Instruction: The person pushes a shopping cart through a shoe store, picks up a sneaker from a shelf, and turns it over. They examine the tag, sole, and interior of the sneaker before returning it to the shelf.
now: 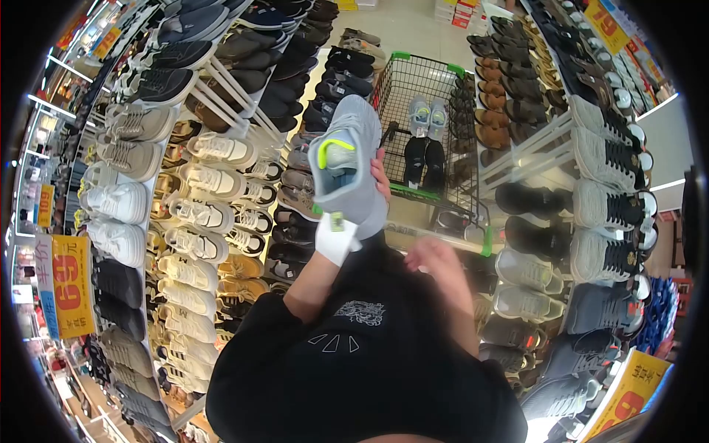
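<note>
My left hand [381, 176] is closed around a light grey sneaker [347, 129] with a neon yellow-green stripe at its tongue. The shoe's toe points away from me and its opening faces me. Most of that hand is hidden behind the shoe; only some fingers show along its right side. A white band [336, 236] with a small patterned patch is on my left wrist. My right hand [434, 260] is in front of my body, below and right of the sneaker and apart from it. Motion blurs its fingers, so I cannot make out their grip.
Ahead stands a black wire shopping cart [425, 70] with green corners. Inside are a pair of grey sneakers [428, 118] and a pair of black shoes [423, 164]. Shelves of white sneakers [196, 240] line the left; grey sneakers [524, 301] are among those on the right.
</note>
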`<state>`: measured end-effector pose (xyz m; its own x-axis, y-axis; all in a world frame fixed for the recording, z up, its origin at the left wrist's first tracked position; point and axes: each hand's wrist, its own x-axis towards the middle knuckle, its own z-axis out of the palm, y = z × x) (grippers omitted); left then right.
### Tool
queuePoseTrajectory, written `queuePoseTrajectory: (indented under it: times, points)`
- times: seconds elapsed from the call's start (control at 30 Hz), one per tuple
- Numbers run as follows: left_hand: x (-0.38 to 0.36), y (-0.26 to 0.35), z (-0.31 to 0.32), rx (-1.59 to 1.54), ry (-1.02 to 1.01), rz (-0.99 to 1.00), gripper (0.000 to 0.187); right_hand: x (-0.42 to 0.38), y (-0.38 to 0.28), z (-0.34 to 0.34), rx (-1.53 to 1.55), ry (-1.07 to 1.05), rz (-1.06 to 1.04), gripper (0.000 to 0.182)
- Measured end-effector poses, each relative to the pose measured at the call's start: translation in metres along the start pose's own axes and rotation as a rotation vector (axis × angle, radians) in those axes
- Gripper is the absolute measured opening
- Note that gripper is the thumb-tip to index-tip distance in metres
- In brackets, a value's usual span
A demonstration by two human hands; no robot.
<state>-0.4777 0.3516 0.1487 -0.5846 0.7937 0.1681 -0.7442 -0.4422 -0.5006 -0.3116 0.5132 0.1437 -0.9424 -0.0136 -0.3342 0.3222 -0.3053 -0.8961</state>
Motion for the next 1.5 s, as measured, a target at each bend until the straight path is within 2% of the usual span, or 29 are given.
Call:
queuePoseTrajectory:
  times: [0.03,0.1,0.17,0.23,0.3,0.37,0.4,0.43,0.5,0.53,0.57,0.6,0.63,0.7,0.77,0.83,0.9,0.93,1.0,1.07,1.1,1.17,1.2,1.23,1.3,1.37,1.43,1.5]
  points:
    - [-0.003,0.0,0.004,0.0,-0.014,0.005,0.075,0.002,-0.001,-0.013,0.029,0.076,-0.049,0.022]
    - [-0.012,-0.001,0.017,0.632,0.06,0.186,0.078,0.003,-0.006,-0.036,0.194,0.251,-0.172,0.022]
    - [-0.014,-0.004,0.027,0.658,0.135,0.244,0.081,0.001,-0.017,-0.052,0.266,0.418,-0.337,0.033]
    - [-0.014,-0.005,0.029,0.808,0.284,0.398,0.082,-0.001,-0.039,-0.052,0.377,0.506,-0.507,0.047]
    - [-0.013,-0.005,0.024,0.836,0.256,0.391,0.082,0.007,-0.056,-0.035,0.341,0.716,-0.778,0.059]
    - [-0.009,-0.011,0.015,0.877,0.27,0.383,0.078,0.022,-0.059,-0.006,0.046,0.857,-0.997,0.066]
    - [-0.008,-0.012,0.005,0.992,0.307,0.391,0.068,0.021,-0.057,0.013,0.04,0.865,-1.002,0.066]
    - [-0.003,-0.025,0.002,1.088,0.424,0.426,0.066,0.016,-0.054,0.035,-0.13,0.548,-0.937,0.077]
    - [-0.001,-0.002,0.0,0.906,0.234,0.276,0.066,0.009,-0.05,0.065,-0.437,-0.072,-0.758,0.104]
    - [-0.004,-0.003,0.01,0.938,0.16,0.248,0.067,0.011,-0.051,0.062,-0.442,-0.066,-0.778,0.104]
    - [-0.005,-0.003,0.017,0.946,0.147,0.245,0.067,0.014,-0.049,0.058,-0.243,-0.14,-0.693,0.11]
    - [-0.012,-0.006,0.02,1.019,0.236,0.326,0.067,0.014,-0.045,0.053,-0.042,-0.213,-0.586,0.117]
    - [-0.019,-0.008,0.02,1.087,0.332,0.407,0.067,0.014,-0.041,0.041,0.002,-0.232,-0.553,0.114]
    - [-0.027,0.0,0.014,1.126,0.285,0.403,0.069,0.013,-0.032,0.027,-0.018,-0.22,-0.558,0.106]
    - [-0.03,-0.001,0.016,1.247,0.127,0.353,0.073,0.007,-0.023,0.02,0.011,-0.186,-0.534,0.099]
    - [-0.035,0.0,0.02,1.191,0.182,0.39,0.078,-0.001,-0.011,0.012,0.045,-0.151,-0.503,0.092]
    - [-0.04,-0.005,0.037,1.549,0.249,0.385,0.085,-0.01,0.002,0.004,0.077,-0.109,-0.44,0.081]
    - [-0.043,-0.008,0.042,1.56,0.239,0.376,0.085,-0.015,0.003,0.003,0.095,-0.084,-0.435,0.076]
    - [-0.048,-0.015,0.049,1.859,0.385,0.457,0.095,-0.022,0.026,-0.009,0.083,-0.029,-0.395,0.072]
    - [-0.043,-0.006,0.047,1.76,0.25,0.399,0.107,-0.019,0.033,-0.014,0.088,0.01,-0.44,0.055]
    - [-0.046,-0.001,0.039,1.722,0.204,0.376,0.109,-0.021,0.023,-0.01,0.073,0.054,-0.379,0.049]
    - [-0.056,0.003,0.018,1.585,0.233,0.33,0.109,-0.011,0.031,-0.014,0.106,0.007,-0.381,0.05]
    - [-0.057,0.009,0.004,1.505,0.18,0.289,0.097,-0.008,0.028,-0.013,0.085,-0.019,-0.395,0.052]
    - [-0.055,0.006,-0.002,1.512,0.168,0.28,0.097,-0.007,0.026,-0.011,0.063,-0.047,-0.4,0.053]
    - [-0.051,-0.002,-0.011,1.378,0.271,0.26,0.089,-0.002,0.025,-0.009,0.031,-0.032,-0.448,0.059]
    - [-0.044,-0.01,-0.015,1.374,0.218,0.285,0.083,-0.002,0.011,-0.005,0.12,0.033,-0.393,0.063]
    - [-0.04,-0.012,-0.018,1.296,0.14,0.316,0.078,0.004,0.017,-0.016,0.182,-0.016,-0.383,0.07]
    - [-0.039,-0.022,-0.02,1.306,0.162,0.391,0.076,0.006,0.017,-0.019,0.264,-0.116,-0.425,0.076]
